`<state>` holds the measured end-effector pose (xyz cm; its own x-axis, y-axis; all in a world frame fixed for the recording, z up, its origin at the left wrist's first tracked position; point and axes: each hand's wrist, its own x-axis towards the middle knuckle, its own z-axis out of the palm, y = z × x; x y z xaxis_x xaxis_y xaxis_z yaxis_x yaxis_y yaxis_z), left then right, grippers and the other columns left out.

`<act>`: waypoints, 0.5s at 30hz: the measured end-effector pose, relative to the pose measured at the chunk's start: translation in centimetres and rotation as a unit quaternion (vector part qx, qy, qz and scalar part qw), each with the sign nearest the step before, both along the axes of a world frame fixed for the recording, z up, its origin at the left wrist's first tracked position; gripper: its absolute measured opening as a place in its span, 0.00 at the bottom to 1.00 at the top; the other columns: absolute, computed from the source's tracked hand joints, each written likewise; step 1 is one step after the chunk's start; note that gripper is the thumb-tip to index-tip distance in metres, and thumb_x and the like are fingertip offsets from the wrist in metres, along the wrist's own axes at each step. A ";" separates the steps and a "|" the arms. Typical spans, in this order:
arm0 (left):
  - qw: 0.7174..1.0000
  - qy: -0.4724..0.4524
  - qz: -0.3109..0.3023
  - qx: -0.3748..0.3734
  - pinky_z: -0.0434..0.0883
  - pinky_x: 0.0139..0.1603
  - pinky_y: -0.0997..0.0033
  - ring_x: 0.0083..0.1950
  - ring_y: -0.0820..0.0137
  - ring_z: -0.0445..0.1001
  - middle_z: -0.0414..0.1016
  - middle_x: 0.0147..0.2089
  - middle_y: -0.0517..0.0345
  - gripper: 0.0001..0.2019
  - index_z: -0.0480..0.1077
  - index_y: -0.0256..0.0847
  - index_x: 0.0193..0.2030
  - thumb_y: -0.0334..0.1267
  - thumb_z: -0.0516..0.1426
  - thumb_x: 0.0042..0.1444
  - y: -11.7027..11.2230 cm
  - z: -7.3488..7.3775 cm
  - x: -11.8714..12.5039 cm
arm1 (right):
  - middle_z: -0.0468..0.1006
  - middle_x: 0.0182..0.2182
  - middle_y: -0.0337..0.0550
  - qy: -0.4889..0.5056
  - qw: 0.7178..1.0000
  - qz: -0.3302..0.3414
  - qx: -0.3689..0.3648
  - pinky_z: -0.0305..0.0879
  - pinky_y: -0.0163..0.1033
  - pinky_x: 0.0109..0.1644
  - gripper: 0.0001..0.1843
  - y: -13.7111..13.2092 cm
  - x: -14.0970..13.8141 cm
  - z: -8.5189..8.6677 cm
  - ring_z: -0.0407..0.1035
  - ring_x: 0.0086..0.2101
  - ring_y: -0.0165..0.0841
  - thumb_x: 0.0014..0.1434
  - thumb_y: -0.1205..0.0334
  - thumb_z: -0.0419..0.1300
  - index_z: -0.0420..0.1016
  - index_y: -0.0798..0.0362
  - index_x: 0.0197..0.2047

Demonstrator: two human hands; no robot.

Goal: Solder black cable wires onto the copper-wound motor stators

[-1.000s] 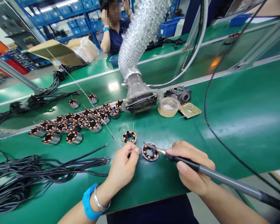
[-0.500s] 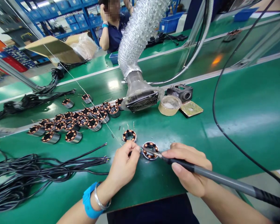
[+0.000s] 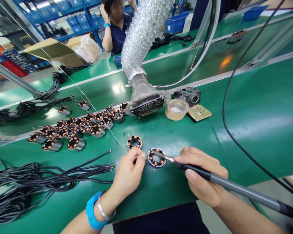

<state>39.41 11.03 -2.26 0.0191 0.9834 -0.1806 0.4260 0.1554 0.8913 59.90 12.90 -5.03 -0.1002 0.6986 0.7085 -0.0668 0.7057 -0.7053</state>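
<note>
My right hand (image 3: 202, 175) is closed round a grey soldering iron (image 3: 224, 184), whose tip rests on the left rim of a copper-wound stator ring (image 3: 157, 158) on the green bench. My left hand (image 3: 129, 172) is pinched shut just left of that ring, holding a thin solder wire (image 3: 92, 107) that stretches up and away to the far left. A second stator ring (image 3: 134, 142) lies just behind, untouched.
A cluster of several stators (image 3: 75, 126) lies at left, black cable bundles (image 3: 26, 182) in front of it. A foil fume duct with a fan mouth (image 3: 147, 105), a tape roll (image 3: 176, 110) and a brass plate (image 3: 199, 112) stand behind. Another person (image 3: 114, 29) sits at the far bench.
The soldering iron tip shifted slightly over the stator ring and back to its left rim. Both hands stay in place; the view drifted a little.
</note>
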 end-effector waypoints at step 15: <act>1.000 -0.006 -0.003 -0.002 0.53 0.29 0.73 0.27 0.74 0.53 0.53 0.24 0.67 0.14 0.57 0.42 0.28 0.44 0.49 0.64 0.0 -0.1 0.0 | 0.74 0.29 0.45 -0.015 0.999 -0.032 0.014 0.61 0.42 0.28 0.17 0.0 0.0 -0.2 0.66 0.26 0.35 0.58 0.67 0.56 0.76 0.54 0.50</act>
<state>39.40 11.03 -2.39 0.0279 0.9825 -0.1841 0.4167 0.1560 0.8956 59.90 12.93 -5.21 -0.0773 0.6843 0.7251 -0.0006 0.7273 -0.6864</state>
